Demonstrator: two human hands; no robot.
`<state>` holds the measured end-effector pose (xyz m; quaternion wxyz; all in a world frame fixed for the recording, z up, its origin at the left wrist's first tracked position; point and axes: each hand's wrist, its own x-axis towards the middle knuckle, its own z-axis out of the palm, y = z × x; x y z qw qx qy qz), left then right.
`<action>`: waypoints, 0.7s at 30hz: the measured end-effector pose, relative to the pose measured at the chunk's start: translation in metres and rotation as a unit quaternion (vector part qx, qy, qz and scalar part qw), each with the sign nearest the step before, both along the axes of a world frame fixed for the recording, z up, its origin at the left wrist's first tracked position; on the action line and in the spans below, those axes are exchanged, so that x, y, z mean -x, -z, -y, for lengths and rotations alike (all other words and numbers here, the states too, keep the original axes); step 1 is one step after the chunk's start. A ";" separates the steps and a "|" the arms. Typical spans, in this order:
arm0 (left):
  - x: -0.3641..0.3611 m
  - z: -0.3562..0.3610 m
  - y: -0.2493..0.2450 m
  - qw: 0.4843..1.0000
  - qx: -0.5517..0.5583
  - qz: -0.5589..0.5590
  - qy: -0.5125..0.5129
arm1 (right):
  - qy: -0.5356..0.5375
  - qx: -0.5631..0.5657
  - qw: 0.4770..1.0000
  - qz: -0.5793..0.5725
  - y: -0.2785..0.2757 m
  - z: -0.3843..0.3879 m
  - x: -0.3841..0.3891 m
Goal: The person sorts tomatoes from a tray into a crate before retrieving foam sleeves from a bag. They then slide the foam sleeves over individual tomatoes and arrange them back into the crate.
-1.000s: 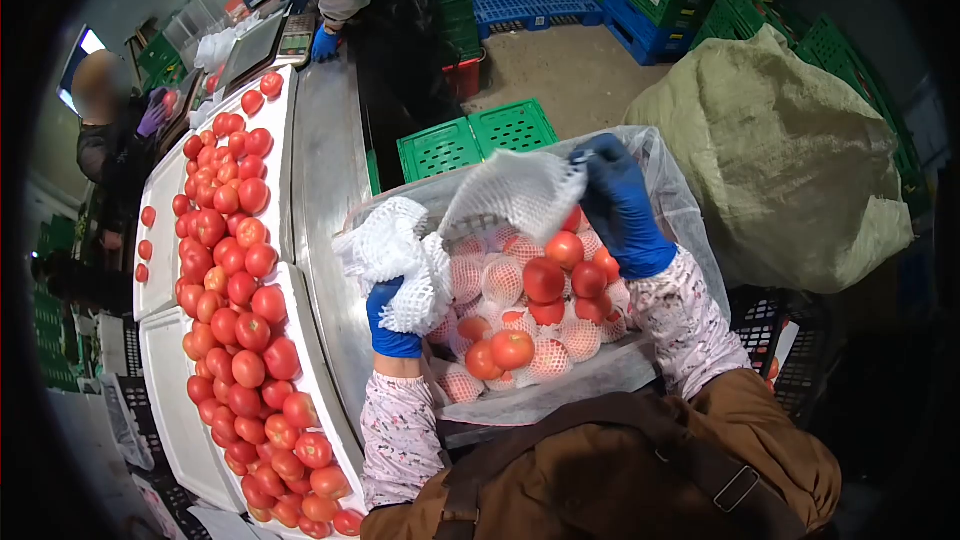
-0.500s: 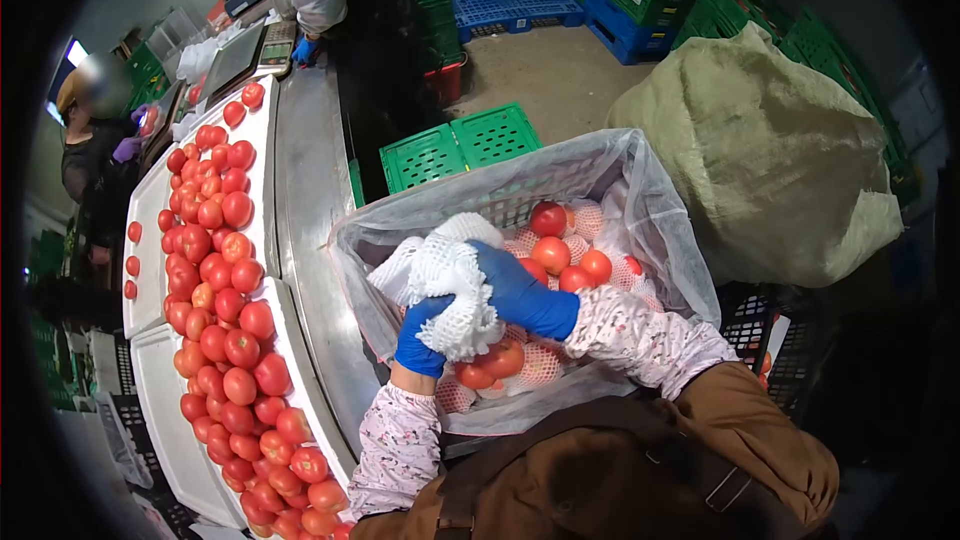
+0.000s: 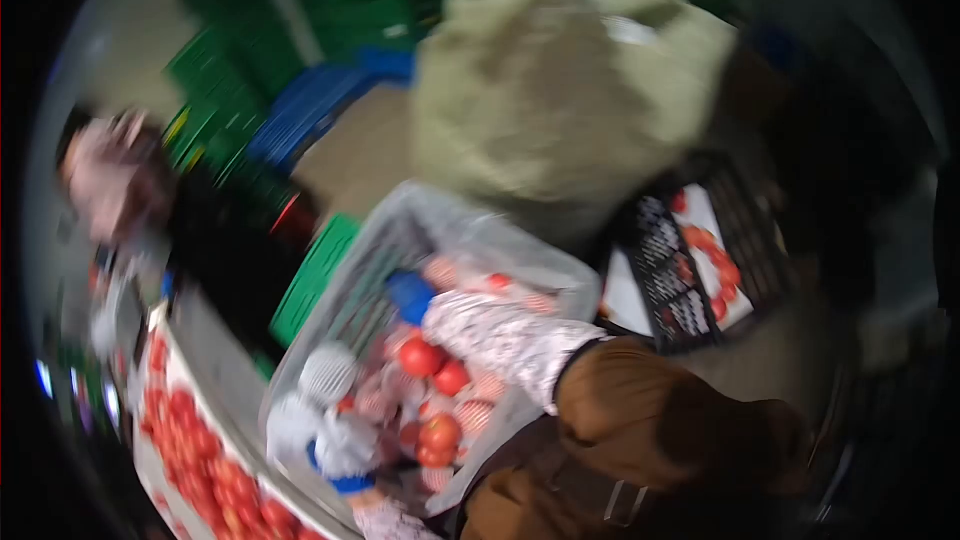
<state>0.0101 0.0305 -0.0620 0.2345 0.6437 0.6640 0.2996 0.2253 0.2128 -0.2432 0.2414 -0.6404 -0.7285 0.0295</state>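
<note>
My left hand (image 3: 335, 465), in a blue glove, is closed around a bunch of white foam net sleeves (image 3: 350, 443) at the near left corner of the lined crate. Another rounded white foam net (image 3: 328, 372) sits just above that bunch. My right hand (image 3: 410, 297), also gloved in blue, reaches into the far side of the crate; its fingers are smeared by motion. Below it, bare red tomatoes (image 3: 422, 357) lie among tomatoes in foam nets (image 3: 480, 414). A translucent plastic liner (image 3: 545, 275) covers the crate walls.
Many loose tomatoes (image 3: 205, 460) fill white trays at the lower left, beside a metal counter (image 3: 215, 345). A big pale green sack (image 3: 560, 100) stands beyond the crate. At right is a black crate (image 3: 675, 275) with tomatoes. A person (image 3: 125, 180) stands at the far left.
The view has swung right and blurred. My hands have parted: the right has gone to the crate's far side, while the left keeps the foam nets near the left corner.
</note>
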 end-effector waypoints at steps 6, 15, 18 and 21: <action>-0.047 -0.008 -0.025 0.986 -0.002 0.167 0.029 | -0.081 0.100 0.975 -0.181 -0.183 0.092 -0.073; -0.097 -0.022 -0.077 0.940 0.068 0.301 0.145 | 0.346 -0.177 0.904 -0.178 -0.204 0.316 -0.304; -0.123 -0.025 -0.101 0.902 0.127 0.354 0.210 | 0.229 0.009 0.932 -0.279 -0.272 0.315 -0.291; -0.161 -0.024 -0.118 0.852 0.207 0.391 0.281 | -0.138 0.017 0.887 -0.441 -0.277 0.271 -0.238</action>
